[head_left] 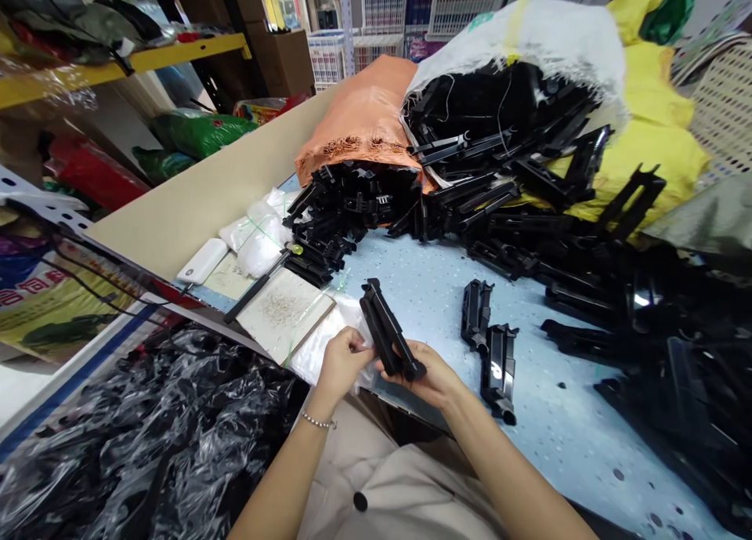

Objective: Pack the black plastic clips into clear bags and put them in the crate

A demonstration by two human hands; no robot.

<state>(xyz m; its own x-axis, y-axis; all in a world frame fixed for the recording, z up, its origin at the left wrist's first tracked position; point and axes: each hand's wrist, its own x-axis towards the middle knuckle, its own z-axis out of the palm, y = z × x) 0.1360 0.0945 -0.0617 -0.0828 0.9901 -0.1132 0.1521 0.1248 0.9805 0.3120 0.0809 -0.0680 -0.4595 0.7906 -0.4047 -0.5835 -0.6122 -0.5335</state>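
Observation:
My right hand [433, 374] holds a long black plastic part [388, 328] from below, near its lower end, tilted up and away from me. Beside it, my left hand [344, 361] has thumb and fingers pinched together close to the part's left side; what the pinch holds, if anything, is too small to make out. Thin clear plastic bags [320, 353] lie under and behind the left hand. To the right, two similar black parts [499, 371] rest on the light blue tabletop [405, 262].
An orange sack [358, 109] and a white sack [546, 34] spill black parts across the back and right. A white board [282, 309], a black rod [255, 288] and a white device [203, 262] sit at left. Bagged black parts [170, 438] fill the lower left.

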